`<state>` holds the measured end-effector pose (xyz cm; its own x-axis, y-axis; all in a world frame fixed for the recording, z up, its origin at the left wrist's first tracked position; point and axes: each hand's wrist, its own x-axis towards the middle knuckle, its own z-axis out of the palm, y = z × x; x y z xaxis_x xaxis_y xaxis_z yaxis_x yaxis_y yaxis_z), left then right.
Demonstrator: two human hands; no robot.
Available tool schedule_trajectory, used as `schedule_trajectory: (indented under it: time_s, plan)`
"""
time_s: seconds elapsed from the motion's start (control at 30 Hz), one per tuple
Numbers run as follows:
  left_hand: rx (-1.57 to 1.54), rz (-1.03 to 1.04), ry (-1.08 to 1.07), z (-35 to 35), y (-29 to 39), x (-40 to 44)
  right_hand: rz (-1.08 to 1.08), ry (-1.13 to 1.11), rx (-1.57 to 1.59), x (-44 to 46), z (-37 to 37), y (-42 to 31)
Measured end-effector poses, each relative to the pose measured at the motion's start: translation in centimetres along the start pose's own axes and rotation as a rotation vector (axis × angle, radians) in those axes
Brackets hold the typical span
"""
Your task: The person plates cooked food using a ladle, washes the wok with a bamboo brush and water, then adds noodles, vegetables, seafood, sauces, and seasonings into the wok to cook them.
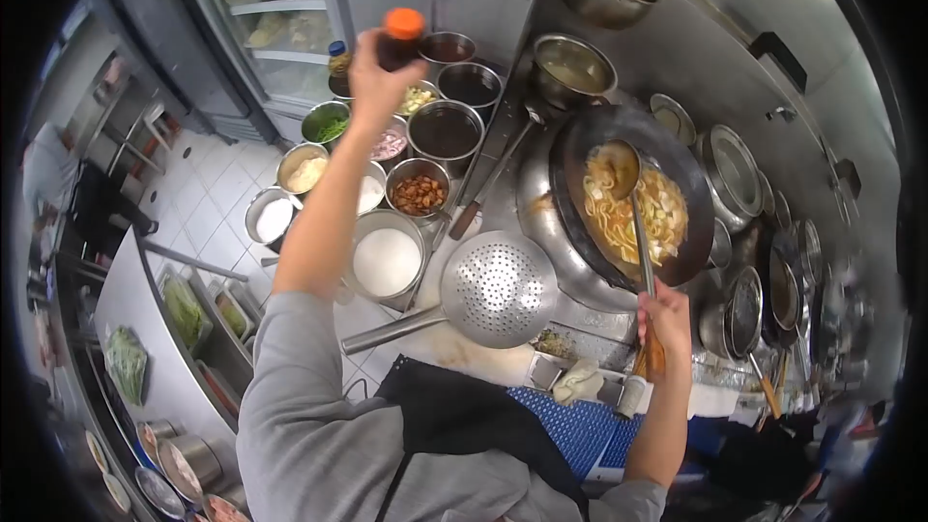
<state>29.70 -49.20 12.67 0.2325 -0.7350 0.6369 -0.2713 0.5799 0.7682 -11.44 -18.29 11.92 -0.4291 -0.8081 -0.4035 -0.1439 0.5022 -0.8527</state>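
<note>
My left hand (379, 87) is raised over the seasoning pots, its fingers wrapped round a dark bottle (398, 46) with an orange cap (404, 22). Down at the right, my right hand (663, 317) grips the handle of a ladle (641, 232). The ladle's bowl (616, 168) rests among noodles (619, 215) in a black wok (691, 174). Pale chopped pieces lie with the noodles in brownish liquid. The wok sits tilted on the metal stove (541, 242).
A perforated strainer (499, 288) lies near my front. Left of it stand pots of white powder (387, 261), brown chunks (419, 195) and dark sauce (446, 130). Metal bowls (574, 71) line the back of the stove. A fridge (280, 19) and a person (58, 159) are farther left.
</note>
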Motion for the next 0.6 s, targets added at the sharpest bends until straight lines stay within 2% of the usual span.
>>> schedule_trajectory:
  time_s: [0.07, 0.1, 0.13, 0.2, 0.27, 0.37, 0.5, 0.6]
  plan:
    - [0.136, -0.025, 0.066, -2.0, -4.6, 3.0, 0.014, 0.005, 0.045, -2.7, -1.1, 1.9]
    - [-0.105, -0.149, 0.038, -2.2, -4.1, 3.2, 0.05, 0.062, 0.009, -4.0, -1.1, 2.1]
    - [0.03, -0.054, 0.088, -2.7, -8.1, 4.6, 0.051, 0.1, -0.021, -5.4, -0.8, 1.2]
    - [0.031, 0.016, 0.129, -3.2, -13.5, 6.2, 0.021, 0.113, -0.024, -5.6, -1.1, 0.8]
    - [0.092, 0.036, 0.153, -3.5, -16.7, 6.8, 0.039, 0.172, -0.073, -3.0, -1.2, 1.1]
    - [0.153, 0.011, 0.13, -3.4, -20.5, 6.5, -0.005, 0.224, 0.098, 0.5, 0.7, -1.0]
    - [0.296, -0.149, 0.102, -3.0, -24.8, 5.5, 0.084, 0.156, 0.151, 1.7, 2.3, -2.6]
    - [0.182, -0.113, 0.121, -2.7, -27.0, 4.8, 0.068, 0.104, 0.052, -1.7, 2.0, -2.3]
